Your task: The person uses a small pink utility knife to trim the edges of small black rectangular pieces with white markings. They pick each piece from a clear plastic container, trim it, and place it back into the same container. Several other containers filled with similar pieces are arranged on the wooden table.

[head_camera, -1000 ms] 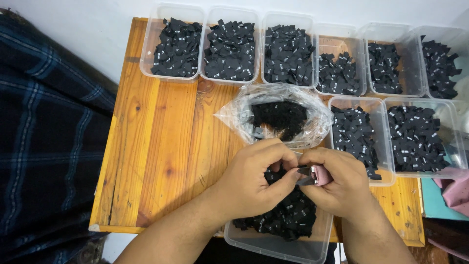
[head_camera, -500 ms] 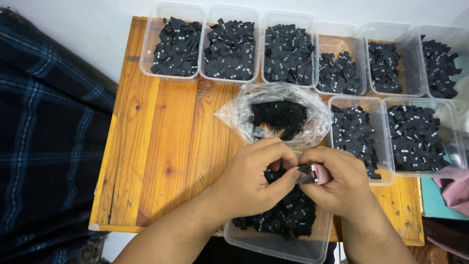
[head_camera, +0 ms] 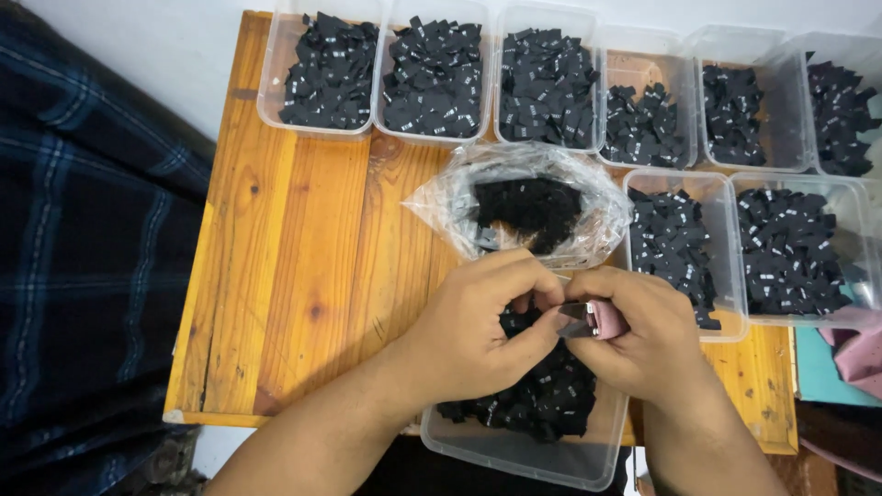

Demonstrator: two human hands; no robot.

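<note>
My left hand point(head_camera: 469, 335) and my right hand point(head_camera: 657, 344) meet over a clear plastic tub point(head_camera: 514, 455) half full of small black fabric labels point(head_camera: 542, 400). A small pink tool point(head_camera: 604, 320) sits in my right hand's closed fingers, its dark tip pointing left. The thumb and forefinger of my left hand pinch a small dark label point(head_camera: 571, 319) right at that tip. Both hands hide part of the tub's contents.
A crumpled clear plastic bag point(head_camera: 441, 202) of black labels lies just beyond my hands. Several clear tubs point(head_camera: 276, 92) of the same labels line the back and right of the wooden table point(head_camera: 294, 248). Dark plaid cloth point(head_camera: 83, 257) lies to the left, pink cloth point(head_camera: 859, 344) at the right edge.
Almost nothing differs; both hands stay pinched together over the near tub, with only slight finger shifts at the pink tool.
</note>
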